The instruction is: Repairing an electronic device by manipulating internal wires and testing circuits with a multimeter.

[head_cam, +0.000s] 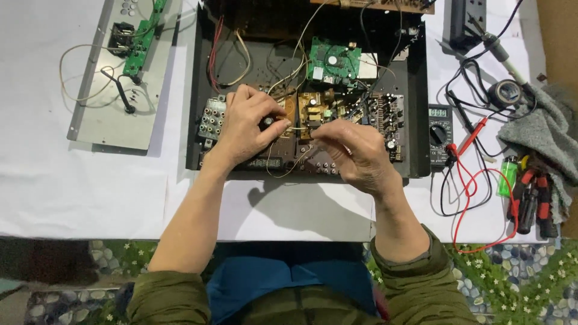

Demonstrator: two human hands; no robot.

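- Olive-green sleeves are pushed up at the near edge, and both bare forearms reach away from the person over the white table cover [72,192] into the open black chassis [194,144].
- The right hand [355,153] is nearer to the person; its fingertips are pinched together on something small, a thin pale wire [296,128] I think, though the exact grasp is hard to see.
- This wire runs mostly left to right, from the right fingertips toward the left hand [244,126], so it lies between the two hands.
- The left hand rests a little farther in, fingers curled around a small dark part just beside the grey connector block [212,118].
- Behind the hands sit a brown circuit board [316,108] and, farther, a green circuit board [333,61].
- To the right lie a multimeter [439,133] with red and black leads, some screwdrivers [533,201] and a grey cloth [545,135].
- Far left lies a grey metal panel [114,84].
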